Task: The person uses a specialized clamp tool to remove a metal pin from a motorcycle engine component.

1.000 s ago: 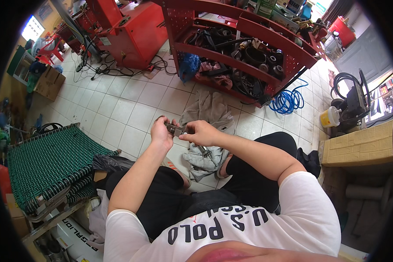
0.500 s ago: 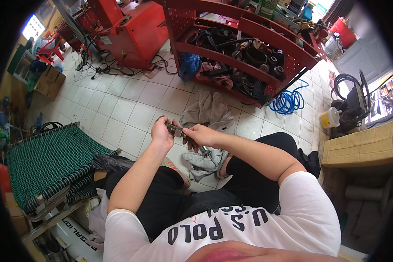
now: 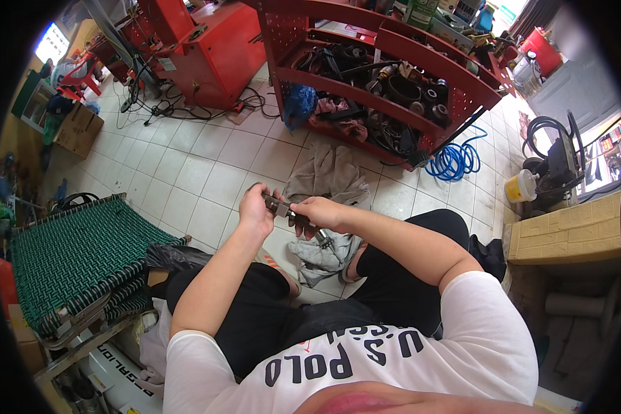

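- Your left hand (image 3: 255,207) is partly curled, its fingers around the nine o'clock end of the small grey metal part (image 3: 280,206); let it be the steady hand.
- Your right hand (image 3: 317,212) comes in from three o'clock, thumb against that part and fingers bent beneath; it looks closed on the part, though the lower fingers are too shaded to tell their exact grip.
- The part sits between both hands, in front of your knees and above the floor, so your best work probably comes from letting only one hand move.
- Keep your elbows low and let the wrists do the small adjustments; a light pinch likely gives more feel than a hard squeeze.
- At four o'clock from the part, a shiny metal piece (image 3: 324,239) shows below your right fingers; you cannot tell from here whether it is joined, held or resting, so mind it when turning your wrist.
- The pale grey cloth (image 3: 315,266) lies at five o'clock; staying above it should soften any drop.
- The brownish cloth (image 3: 328,172) spreads at one o'clock; bare tile (image 3: 210,219) at eight to nine o'clock would be a harder landing, so avoid drifting that way.
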Demonstrator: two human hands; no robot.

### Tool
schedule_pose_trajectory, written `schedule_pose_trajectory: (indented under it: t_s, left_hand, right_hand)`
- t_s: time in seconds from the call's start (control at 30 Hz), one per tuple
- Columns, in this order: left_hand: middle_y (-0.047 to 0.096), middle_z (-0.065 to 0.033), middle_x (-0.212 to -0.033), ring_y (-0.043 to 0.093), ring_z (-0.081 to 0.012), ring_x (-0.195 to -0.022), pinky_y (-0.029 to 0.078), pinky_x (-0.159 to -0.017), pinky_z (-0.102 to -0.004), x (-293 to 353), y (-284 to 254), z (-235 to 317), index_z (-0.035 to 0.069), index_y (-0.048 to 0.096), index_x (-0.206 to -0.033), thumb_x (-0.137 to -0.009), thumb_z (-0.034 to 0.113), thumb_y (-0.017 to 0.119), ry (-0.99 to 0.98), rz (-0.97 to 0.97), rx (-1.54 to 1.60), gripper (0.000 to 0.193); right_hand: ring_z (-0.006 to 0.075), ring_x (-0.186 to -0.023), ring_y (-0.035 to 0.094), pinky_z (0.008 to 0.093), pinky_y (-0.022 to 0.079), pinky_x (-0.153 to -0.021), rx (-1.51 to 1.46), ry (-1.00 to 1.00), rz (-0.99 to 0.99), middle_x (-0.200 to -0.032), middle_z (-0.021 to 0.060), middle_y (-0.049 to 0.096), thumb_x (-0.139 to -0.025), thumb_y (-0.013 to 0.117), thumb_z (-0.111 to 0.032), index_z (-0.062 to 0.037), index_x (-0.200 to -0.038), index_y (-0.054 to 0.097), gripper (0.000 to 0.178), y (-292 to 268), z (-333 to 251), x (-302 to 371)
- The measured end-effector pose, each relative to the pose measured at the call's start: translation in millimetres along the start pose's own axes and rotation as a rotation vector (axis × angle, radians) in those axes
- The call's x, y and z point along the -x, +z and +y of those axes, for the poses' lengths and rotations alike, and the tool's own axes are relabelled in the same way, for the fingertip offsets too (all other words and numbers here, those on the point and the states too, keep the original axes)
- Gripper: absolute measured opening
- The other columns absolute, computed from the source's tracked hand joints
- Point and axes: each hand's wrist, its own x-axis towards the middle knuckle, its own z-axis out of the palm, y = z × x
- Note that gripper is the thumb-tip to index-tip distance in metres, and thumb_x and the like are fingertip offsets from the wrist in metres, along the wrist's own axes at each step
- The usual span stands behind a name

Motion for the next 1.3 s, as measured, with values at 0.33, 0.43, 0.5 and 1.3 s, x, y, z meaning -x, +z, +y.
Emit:
schedule_pose_trajectory:
  t_s: [0.33,0.43,0.5,1.3]
  left_hand:
    - [0.063,-0.0118,-0.115,0.066,-0.0258,-0.110,0.054,-0.094,-0.0417,15.8,9.1,17.9,-0.001,0.049,-0.137,-0.102,0.008,0.060,0.267,-0.346,-0.290,0.038]
    - [0.063,-0.0112,-0.117,0.067,-0.0234,-0.111,0.055,-0.094,-0.0386,21.0,14.7,21.1,-0.001,0.047,-0.142,-0.103,0.010,0.063,0.290,-0.353,-0.371,0.044]
    - [0.064,-0.0103,-0.116,0.067,-0.0217,-0.110,0.056,-0.094,-0.0377,19.2,11.0,19.5,-0.001,0.048,-0.142,-0.103,0.012,0.065,0.302,-0.346,-0.386,0.044]
    - [0.061,-0.0024,-0.104,0.064,-0.0116,-0.094,0.058,-0.083,-0.0288,23.2,16.1,16.3,0.007,0.062,-0.131,-0.103,0.018,0.068,0.392,-0.220,-0.378,0.031]
  right_hand:
    - [0.0190,-0.064,0.061,0.0346,0.054,-0.067,-0.262,-0.119,0.039,-0.077,0.0052,0.062,-0.111,0.046,-0.042,-0.0022,-0.104,0.062,0.044,-17.6,-17.3,9.4]
    - [0.0163,-0.063,0.061,0.0316,0.053,-0.066,-0.263,-0.130,0.045,-0.077,0.0023,0.062,-0.111,0.044,-0.046,-0.0047,-0.102,0.064,0.046,-20.5,-16.1,8.7]
    - [0.0161,-0.063,0.061,0.0315,0.053,-0.066,-0.282,-0.124,0.038,-0.077,0.0023,0.063,-0.110,0.046,-0.046,-0.0048,-0.103,0.064,0.046,-21.4,-12.9,6.7]
    - [0.0136,-0.061,0.061,0.0281,0.050,-0.060,-0.210,-0.197,0.053,-0.077,0.0042,0.067,-0.107,0.055,-0.046,-0.0036,-0.099,0.067,0.044,-29.4,-16.1,7.4]
